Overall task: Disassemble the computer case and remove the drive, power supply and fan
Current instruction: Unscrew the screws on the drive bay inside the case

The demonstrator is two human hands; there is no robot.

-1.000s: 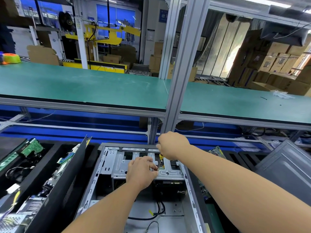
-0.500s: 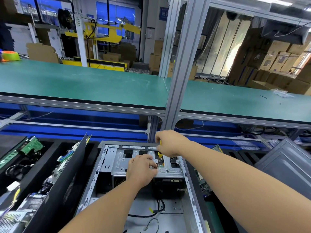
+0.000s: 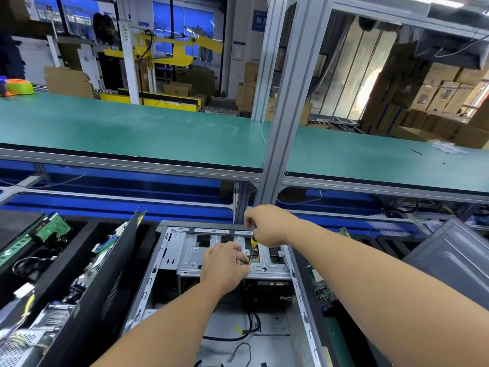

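Note:
An open grey computer case point(image 3: 161, 263) lies flat in front of me. Its silver drive cage point(image 3: 190, 250) spans the far end. My right hand point(image 3: 267, 225) grips the top of a yellow-handled screwdriver point(image 3: 253, 244) that stands nearly upright over the cage. My left hand point(image 3: 225, 266) rests on the cage and its fingertips pinch the screwdriver's shaft near the tip. A black drive point(image 3: 267, 292) sits under the cage. Black cables point(image 3: 251, 329) run across the case floor.
Black bins on the left hold circuit boards point(image 3: 53, 229) and a perforated metal unit point(image 3: 18, 343). A black panel point(image 3: 100, 284) leans beside the case. A grey side panel point(image 3: 455, 258) lies at the right. A green shelf point(image 3: 132, 131) and an aluminium post point(image 3: 288, 107) stand behind.
My right hand has shifted slightly on the screwdriver handle; my left hand stays at the shaft. The view has barely moved.

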